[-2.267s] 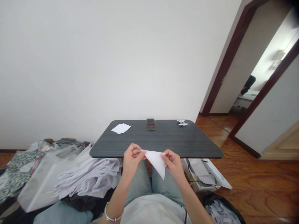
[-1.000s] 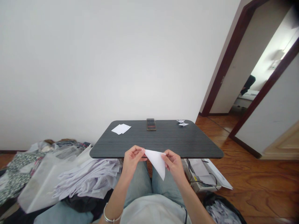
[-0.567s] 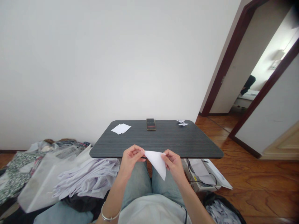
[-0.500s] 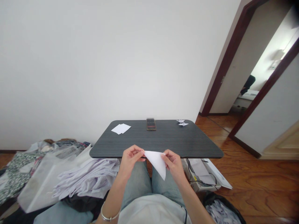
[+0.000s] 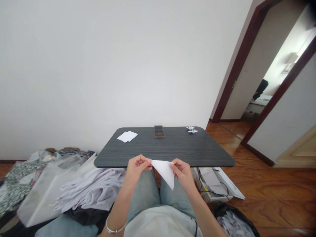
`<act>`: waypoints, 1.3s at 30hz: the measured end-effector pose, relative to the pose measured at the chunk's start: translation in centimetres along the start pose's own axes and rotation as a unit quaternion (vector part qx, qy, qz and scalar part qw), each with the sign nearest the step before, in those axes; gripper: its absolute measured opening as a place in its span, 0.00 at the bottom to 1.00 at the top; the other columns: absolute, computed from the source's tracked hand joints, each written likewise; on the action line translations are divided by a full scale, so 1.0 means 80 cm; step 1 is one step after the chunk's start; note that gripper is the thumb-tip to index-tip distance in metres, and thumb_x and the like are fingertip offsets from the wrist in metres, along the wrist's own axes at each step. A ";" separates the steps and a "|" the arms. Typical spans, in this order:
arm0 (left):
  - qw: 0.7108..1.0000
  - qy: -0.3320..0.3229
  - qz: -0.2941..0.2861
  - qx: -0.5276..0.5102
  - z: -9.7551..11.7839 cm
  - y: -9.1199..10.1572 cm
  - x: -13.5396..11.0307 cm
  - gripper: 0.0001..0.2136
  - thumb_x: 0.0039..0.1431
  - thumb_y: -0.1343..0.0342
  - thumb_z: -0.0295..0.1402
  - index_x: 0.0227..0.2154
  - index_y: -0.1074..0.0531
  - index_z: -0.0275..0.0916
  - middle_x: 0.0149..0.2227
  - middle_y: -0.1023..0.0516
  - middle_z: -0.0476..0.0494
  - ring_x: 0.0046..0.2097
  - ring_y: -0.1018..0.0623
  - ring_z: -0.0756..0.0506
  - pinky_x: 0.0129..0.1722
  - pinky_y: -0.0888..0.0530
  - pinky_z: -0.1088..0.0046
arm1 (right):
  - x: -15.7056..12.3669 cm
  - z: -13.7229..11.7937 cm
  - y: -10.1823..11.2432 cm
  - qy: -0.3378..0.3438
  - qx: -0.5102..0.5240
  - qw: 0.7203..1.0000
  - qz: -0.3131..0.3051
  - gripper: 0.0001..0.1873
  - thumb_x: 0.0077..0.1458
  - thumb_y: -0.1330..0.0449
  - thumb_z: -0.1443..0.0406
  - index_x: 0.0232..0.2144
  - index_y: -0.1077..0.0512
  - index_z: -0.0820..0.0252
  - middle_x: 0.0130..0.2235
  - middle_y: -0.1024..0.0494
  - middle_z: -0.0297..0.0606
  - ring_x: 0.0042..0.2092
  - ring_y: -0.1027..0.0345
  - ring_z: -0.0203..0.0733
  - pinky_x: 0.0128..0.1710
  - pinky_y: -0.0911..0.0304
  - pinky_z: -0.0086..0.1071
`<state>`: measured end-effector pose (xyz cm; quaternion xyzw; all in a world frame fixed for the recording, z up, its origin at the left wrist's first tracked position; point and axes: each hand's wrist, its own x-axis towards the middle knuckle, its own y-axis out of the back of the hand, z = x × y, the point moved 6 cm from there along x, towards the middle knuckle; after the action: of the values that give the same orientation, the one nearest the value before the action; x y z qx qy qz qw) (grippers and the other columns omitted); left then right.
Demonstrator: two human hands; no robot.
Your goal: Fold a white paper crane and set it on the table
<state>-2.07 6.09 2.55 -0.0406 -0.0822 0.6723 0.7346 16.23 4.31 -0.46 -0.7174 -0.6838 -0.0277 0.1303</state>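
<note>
A white sheet of paper folded into a triangle (image 5: 164, 171) hangs between my hands at the near edge of the table, one point downward over my lap. My left hand (image 5: 138, 166) pinches its left corner between thumb and fingers. On the other side my right hand (image 5: 181, 171) grips the upper right part, thumb in front and the fingers partly hidden behind. Beyond them is the dark table (image 5: 148, 151). White paper squares (image 5: 127, 136) lie at its back left, and two folded paper cranes (image 5: 193, 131) rest at the back right.
A small phone-like object on a stand (image 5: 159, 131) is at the table's back middle, near the wall. Piled clothes (image 5: 91, 189) lie to the left. Right of my legs are a box with cables (image 5: 213, 184) and a black bag of paper scraps (image 5: 234, 223).
Both hands and the folded paper stay almost still. The whole view has shifted very slightly; the grip looks the same.
</note>
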 end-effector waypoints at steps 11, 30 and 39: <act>0.999 -0.039 0.031 0.001 -0.004 -0.006 0.003 0.12 0.36 0.34 0.32 0.24 0.30 0.35 0.20 0.27 0.51 0.25 0.26 0.51 0.27 0.26 0.77 | 0.001 0.005 0.002 0.014 -0.010 1.000 0.001 0.17 0.47 0.40 0.54 0.20 0.35 0.60 0.13 0.41 0.26 0.16 0.51 0.29 0.15 0.57 0.24; 0.999 -0.034 0.015 0.022 -0.005 -0.008 0.004 0.11 0.38 0.35 0.32 0.25 0.31 0.35 0.21 0.27 0.52 0.25 0.27 0.52 0.28 0.27 0.76 | 0.006 0.007 -0.001 0.014 -0.013 1.000 0.005 0.16 0.45 0.39 0.55 0.18 0.34 0.62 0.16 0.40 0.27 0.19 0.52 0.30 0.19 0.58 0.25; 1.000 -0.005 -0.026 0.016 -0.021 -0.019 0.003 0.11 0.40 0.36 0.32 0.26 0.30 0.34 0.23 0.24 0.49 0.25 0.25 0.51 0.25 0.28 0.78 | 0.005 0.001 -0.005 0.002 -0.016 1.000 0.009 0.19 0.42 0.38 0.52 0.17 0.35 0.61 0.15 0.39 0.27 0.18 0.50 0.30 0.18 0.56 0.26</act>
<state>-0.26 6.26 1.17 -0.0236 -0.0758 0.6547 0.7517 15.81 4.72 -0.43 -0.7258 -0.6763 -0.0387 0.1201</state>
